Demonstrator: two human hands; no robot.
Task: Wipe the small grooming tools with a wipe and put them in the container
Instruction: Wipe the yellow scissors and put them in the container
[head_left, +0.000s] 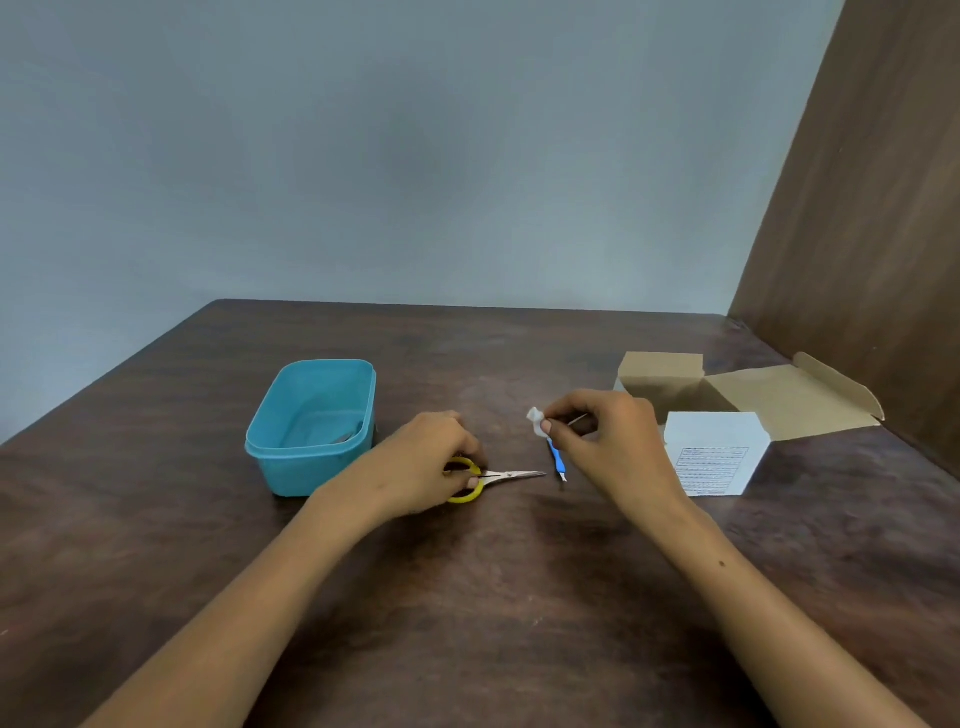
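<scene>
While the left hand (434, 457) curls its fingers round the yellow loops of the scissors (488, 480) lying flat on the table (156, 519), probably to lift them for cleaning, the right hand (597, 431) pinches a balled-up wipe (535, 418) ready just above the blue tool (557, 460). So I count two tools out, one box (717, 447) of wipes nearby, and one tub (311, 426) with what looks like one metal tool already inside, can't tell which.

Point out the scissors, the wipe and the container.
scissors (511, 474): head view, on the metal blades.
wipe (535, 419): head view, on the crumpled white wad.
container (306, 470): head view, on its near wall.
</scene>
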